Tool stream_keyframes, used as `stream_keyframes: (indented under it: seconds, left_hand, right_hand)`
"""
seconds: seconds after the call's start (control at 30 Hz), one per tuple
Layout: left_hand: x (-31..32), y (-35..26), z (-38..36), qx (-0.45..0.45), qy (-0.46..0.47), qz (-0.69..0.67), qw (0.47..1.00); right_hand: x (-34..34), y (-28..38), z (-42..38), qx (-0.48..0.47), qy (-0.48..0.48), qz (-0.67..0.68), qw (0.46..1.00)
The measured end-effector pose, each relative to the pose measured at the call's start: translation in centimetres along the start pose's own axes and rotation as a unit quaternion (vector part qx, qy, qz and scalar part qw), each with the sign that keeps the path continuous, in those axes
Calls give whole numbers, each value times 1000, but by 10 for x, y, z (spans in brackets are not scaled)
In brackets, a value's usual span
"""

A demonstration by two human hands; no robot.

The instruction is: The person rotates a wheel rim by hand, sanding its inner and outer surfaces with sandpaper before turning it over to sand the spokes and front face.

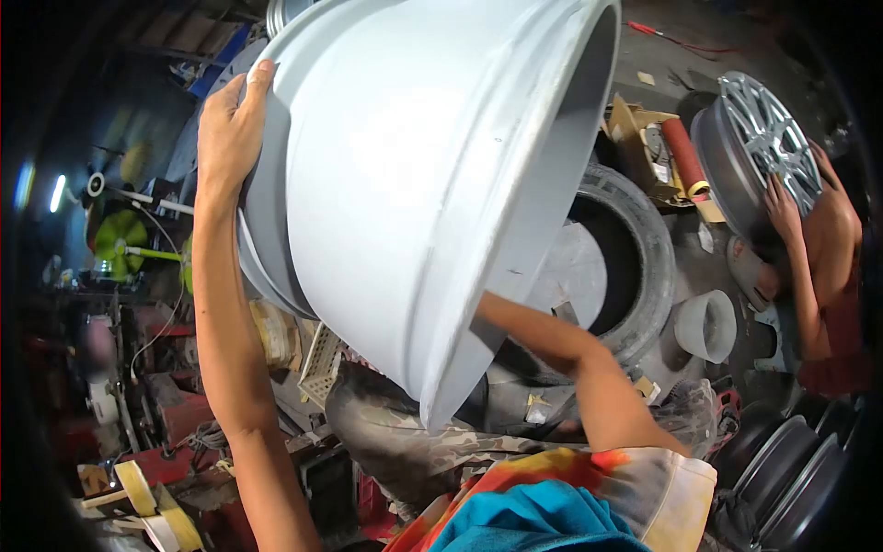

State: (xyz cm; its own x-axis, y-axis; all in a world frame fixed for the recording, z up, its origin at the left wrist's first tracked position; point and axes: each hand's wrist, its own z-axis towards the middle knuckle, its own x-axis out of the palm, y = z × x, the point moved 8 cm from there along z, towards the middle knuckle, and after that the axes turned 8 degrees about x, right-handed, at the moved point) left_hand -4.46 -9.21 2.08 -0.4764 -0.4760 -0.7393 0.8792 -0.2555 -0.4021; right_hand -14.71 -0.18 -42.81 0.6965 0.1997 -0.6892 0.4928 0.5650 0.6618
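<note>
A large pale grey wheel rim (386,175) fills the upper middle, tilted, its open side facing right. My left hand (235,124) grips its left edge, the thumb and fingers bent over the lip. My right forearm reaches into the open side of the rim, and the hand is hidden inside it. Behind and below the rim lies a tyre (648,267) with a round grey disc (570,276) in its middle.
At the right, a co-worker's hands hold a spoked wheel (768,138). Nearby are a cardboard box (630,147) with a red roll (682,152) and a grey bucket (704,327). Rims (782,469) stand lower right. A green fan (120,244) and tape rolls (138,488) are left.
</note>
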Motion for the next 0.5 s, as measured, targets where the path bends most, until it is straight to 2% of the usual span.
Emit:
stream_keyframes:
  seconds: [0.03,0.1,0.13,0.17,0.3,0.37,0.43,0.47,0.5]
  left_hand:
    - [2,2,1,3,7,8,1000]
    - [5,-4,1,22,-1,5,1000]
    - [6,-7,2,21,13,12,1000]
    - [8,-9,2,19,27,16,999]
    - [20,-20,-1,28,40,-146,988]
    - [24,-43,-11,25,44,-233,971]
    - [41,-38,-6,28,85,-233,968]
    - [45,-41,-4,36,74,-207,975]
    - [48,-46,-1,47,64,-181,980]
  right_hand:
    - [4,9,0,28,25,29,999]
    - [25,25,2,20,43,129,990]
    - [-3,56,4,40,100,130,986]
    - [-22,77,-1,37,105,156,982]
    - [-134,136,-23,41,67,295,952]
    - [-195,134,-41,64,26,340,938]
    - [-256,115,-64,107,-29,343,933]
    - [-284,103,-77,133,-59,331,932]
    - [-304,73,-87,204,-36,245,947]
